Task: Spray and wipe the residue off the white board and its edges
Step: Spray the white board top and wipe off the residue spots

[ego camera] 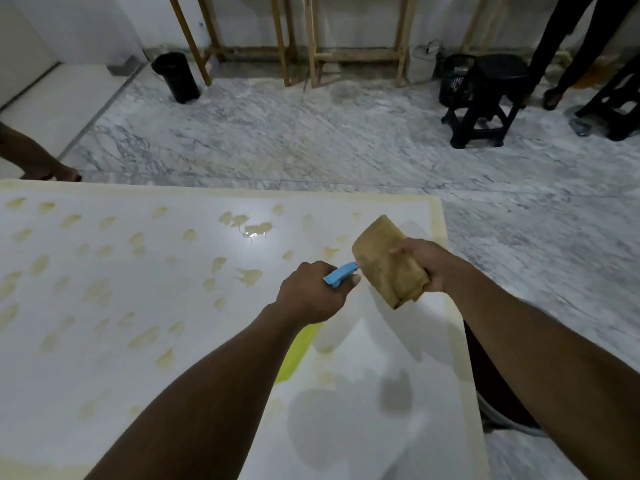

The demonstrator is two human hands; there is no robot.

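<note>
The white board [145, 375] lies flat below me, dotted with several yellowish residue smears [247, 276] and a wet glossy patch [254, 232] near its far edge. Its border strips are stained yellow. My left hand [311, 292] is closed around a spray bottle with a blue trigger head [341, 274]; its yellow-green body [296, 355] shows under my forearm. My right hand [426, 261] grips a folded tan cloth [388, 261], held just above the board near its right edge.
Marble floor [346, 140] surrounds the board. Another person's hand [65, 174] rests at the board's far left corner. A black bin [176, 77], wooden frames [301, 57], a black stool [485, 102] and a standing person's legs [568, 46] lie beyond.
</note>
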